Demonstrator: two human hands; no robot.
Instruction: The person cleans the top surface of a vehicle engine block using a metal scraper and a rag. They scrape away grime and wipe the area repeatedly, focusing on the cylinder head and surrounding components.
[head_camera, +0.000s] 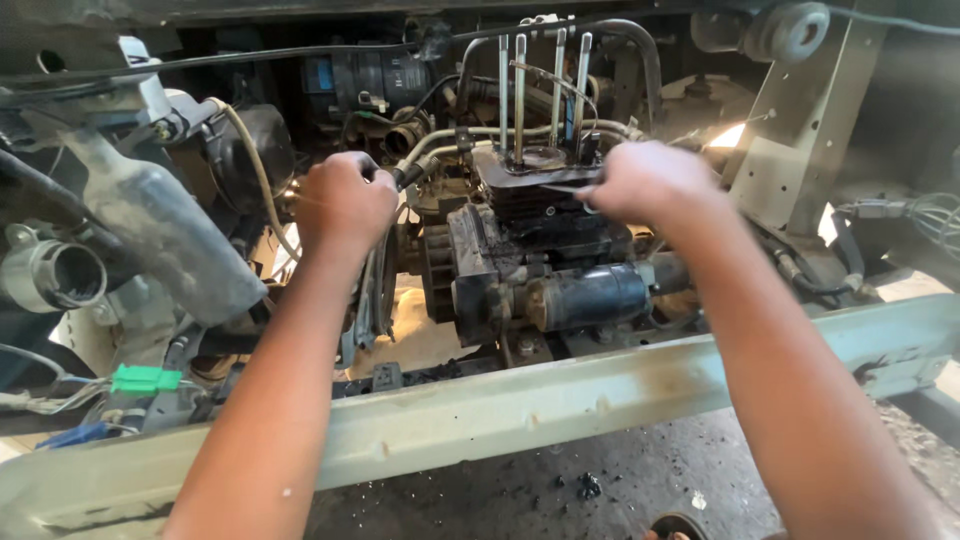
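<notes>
A small greasy engine block (520, 250) sits in an open vehicle bay, with several long shiny studs (520, 90) standing up from its flat top. My left hand (345, 200) is closed into a fist at the block's left side, around a dark hose end or tool handle that I cannot make out. My right hand (645, 180) rests at the top right edge of the block and pinches a thin flat metal piece (570, 187) lying on the top face. A dark cylindrical starter motor (590, 295) is bolted low on the front.
A pale dirty crossbeam (560, 400) runs across in front of the engine. Grey ducting and a round pipe opening (65, 275) fill the left, with green (145, 378) and blue connectors below. A perforated metal bracket (800, 130) stands right. Oily ground lies beneath.
</notes>
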